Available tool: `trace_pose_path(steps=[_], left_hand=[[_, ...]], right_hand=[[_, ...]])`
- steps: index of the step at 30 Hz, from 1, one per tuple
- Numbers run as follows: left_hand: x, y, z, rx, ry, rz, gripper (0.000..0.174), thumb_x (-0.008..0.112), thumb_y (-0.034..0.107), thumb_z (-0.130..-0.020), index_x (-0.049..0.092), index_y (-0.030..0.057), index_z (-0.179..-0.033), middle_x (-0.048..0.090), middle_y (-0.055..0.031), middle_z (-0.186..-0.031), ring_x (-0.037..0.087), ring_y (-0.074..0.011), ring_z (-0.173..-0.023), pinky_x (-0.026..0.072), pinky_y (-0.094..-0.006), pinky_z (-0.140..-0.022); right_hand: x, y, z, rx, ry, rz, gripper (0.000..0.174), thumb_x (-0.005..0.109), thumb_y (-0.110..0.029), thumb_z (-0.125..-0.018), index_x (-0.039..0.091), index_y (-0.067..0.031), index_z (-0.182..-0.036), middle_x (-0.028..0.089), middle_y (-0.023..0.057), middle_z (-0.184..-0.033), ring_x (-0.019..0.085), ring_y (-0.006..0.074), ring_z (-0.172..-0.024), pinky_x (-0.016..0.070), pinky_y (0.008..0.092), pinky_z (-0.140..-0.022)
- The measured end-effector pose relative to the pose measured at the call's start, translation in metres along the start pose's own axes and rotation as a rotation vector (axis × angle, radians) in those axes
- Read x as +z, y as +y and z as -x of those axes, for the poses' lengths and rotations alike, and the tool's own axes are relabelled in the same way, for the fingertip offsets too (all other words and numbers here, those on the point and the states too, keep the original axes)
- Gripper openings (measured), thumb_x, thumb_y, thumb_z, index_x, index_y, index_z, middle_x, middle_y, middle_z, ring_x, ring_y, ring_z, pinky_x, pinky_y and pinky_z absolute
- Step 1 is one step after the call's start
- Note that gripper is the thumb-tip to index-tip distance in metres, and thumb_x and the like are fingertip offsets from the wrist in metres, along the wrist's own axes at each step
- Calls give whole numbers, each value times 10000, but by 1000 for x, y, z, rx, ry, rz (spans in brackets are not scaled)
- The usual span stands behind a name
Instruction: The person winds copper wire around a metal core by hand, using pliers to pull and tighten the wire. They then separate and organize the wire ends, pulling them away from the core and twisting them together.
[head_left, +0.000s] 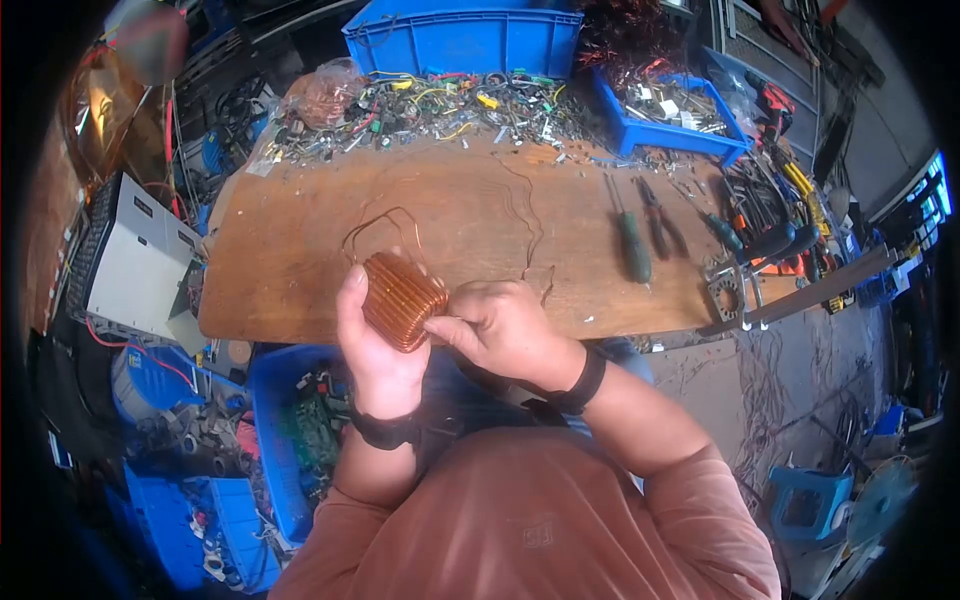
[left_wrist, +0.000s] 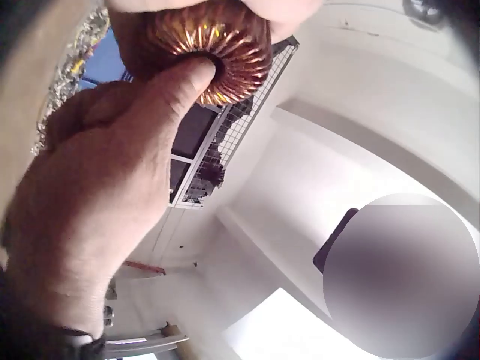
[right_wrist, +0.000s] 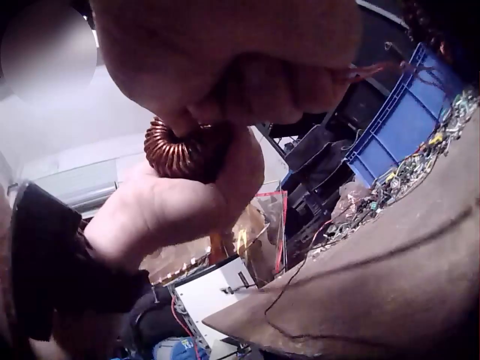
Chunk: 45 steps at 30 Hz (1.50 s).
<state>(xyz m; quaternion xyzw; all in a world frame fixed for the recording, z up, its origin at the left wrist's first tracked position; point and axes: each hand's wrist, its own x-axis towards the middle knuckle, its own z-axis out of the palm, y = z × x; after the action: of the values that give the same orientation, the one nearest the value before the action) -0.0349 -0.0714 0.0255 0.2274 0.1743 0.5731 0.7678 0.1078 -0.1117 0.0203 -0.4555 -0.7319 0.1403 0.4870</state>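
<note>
A toroidal coil (head_left: 404,300) wound in shiny copper wire is gripped by my left hand (head_left: 385,350), held above the near table edge with the thumb along its left side. My right hand (head_left: 510,325) is at the coil's right end, fingers curled. In the left wrist view, its thumb (left_wrist: 191,79) presses at the central hole of the coil (left_wrist: 225,45). A loose copper wire (head_left: 530,235) runs over the table to the right hand's far side, and strands stick out by its curled fingers in the right wrist view. Another bent wire loop (head_left: 385,218) rises from the coil's far side.
Mixed scrap (head_left: 440,105) is heaped along the table's back, before a blue crate (head_left: 465,40). A blue tray (head_left: 680,130) stands back right. A green-handled screwdriver (head_left: 632,245) and pliers (head_left: 662,220) lie at right, near a metal frame (head_left: 728,298).
</note>
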Motion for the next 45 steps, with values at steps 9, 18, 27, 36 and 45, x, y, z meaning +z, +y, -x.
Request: trace_pose_path(steps=[9,18,27,36,45], left_hand=[[5,32,1,-114,-103,113,590,519,520,-887,531,3,-1170,532,-147,-935,532,-252,-789,473,-362,-672],[-10,61,0,-154,-151,125,609,508,559,-854,551,18,-1130,562,-149,-919,566,-268,-803,475,-382,-701],[-18,61,-4,15,-31,14,569,494,513,-884,556,-1,-1119,547,-151,-902,540,-255,-772,457,-354,-663],[-19,62,-1,32,-46,16,570,511,521,-867,563,9,-1111,564,-151,-883,553,-259,-760,462,-363,-659],[-18,36,2,193,-146,-169,454,552,326,-878,526,-26,-1164,616,-166,-945,637,-293,-819,536,-402,-716]], right_hand=[[-27,-23,-8,-64,-198,-17,347,724,-361,-787,624,-52,-668,574,130,-641,581,338,-608,455,427,-553],[-44,-29,-22,-106,-462,42,380,636,-417,-857,626,-70,-702,570,137,-676,582,367,-680,455,466,-606],[-26,-20,-12,38,-513,-94,328,589,-377,-899,678,-76,-802,626,167,-745,599,396,-720,469,475,-632],[-23,-19,-22,-35,-524,25,307,597,-399,-883,700,-118,-817,635,141,-685,613,371,-668,480,459,-605],[-3,-22,-23,18,-422,330,329,597,-424,-869,721,-122,-828,642,146,-670,638,352,-657,496,455,-605]])
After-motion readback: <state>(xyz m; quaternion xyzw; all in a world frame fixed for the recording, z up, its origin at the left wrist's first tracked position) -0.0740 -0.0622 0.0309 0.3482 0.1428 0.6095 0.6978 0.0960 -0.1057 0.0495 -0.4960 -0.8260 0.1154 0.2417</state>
